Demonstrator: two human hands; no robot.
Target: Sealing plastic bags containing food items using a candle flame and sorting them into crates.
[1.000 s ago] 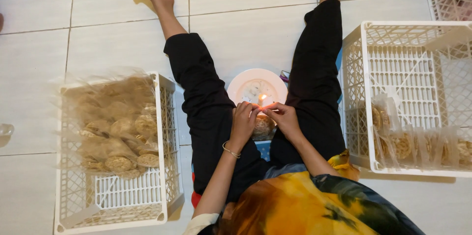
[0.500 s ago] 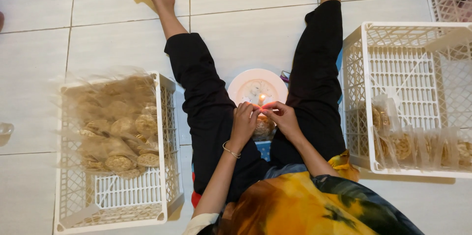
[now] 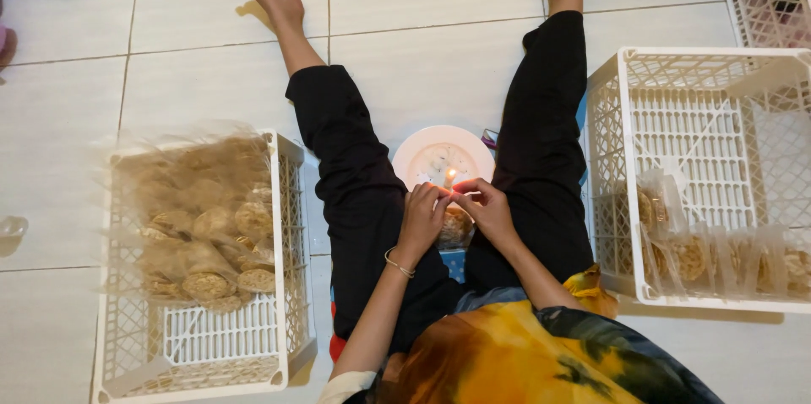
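left hand (image 3: 422, 216) + right hand (image 3: 483, 208): pinch one cracker bag (image 3: 456, 225) at candle flame (image 3: 450, 176) | left crate (image 3: 283, 243): heaped with bags | right crate (image 3: 621, 159): few bags, mostly bare

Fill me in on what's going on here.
A person sits on the tiled floor, legs apart. The left hand and right hand together pinch a clear packet of round crackers beside a candle flame over a white plate. White crates of packets stand on either side.
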